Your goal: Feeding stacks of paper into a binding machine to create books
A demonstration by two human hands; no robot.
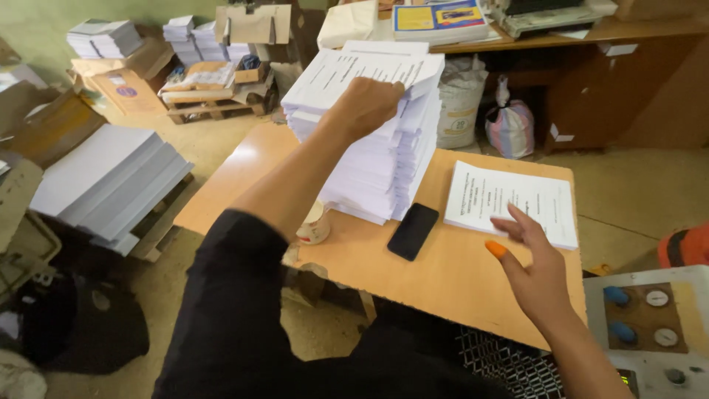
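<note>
Head view: our left hand (369, 103) pinches top sheets of the tall white printed-paper stack (373, 148) at the orange wooden bench's (443, 273) far edge. Sheets look light, floppy, prob slippery; take by edges. Right hand (535, 270) open, empty, touching the thin white booklet pile (513, 201) near the right edge. Black phone (413, 230) between. Cluttered print room w/ paper stacks.

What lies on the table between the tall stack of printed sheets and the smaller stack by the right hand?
In the head view, a black phone lies flat on the table between the tall stack and the smaller stack, near the tall stack's base.
</note>
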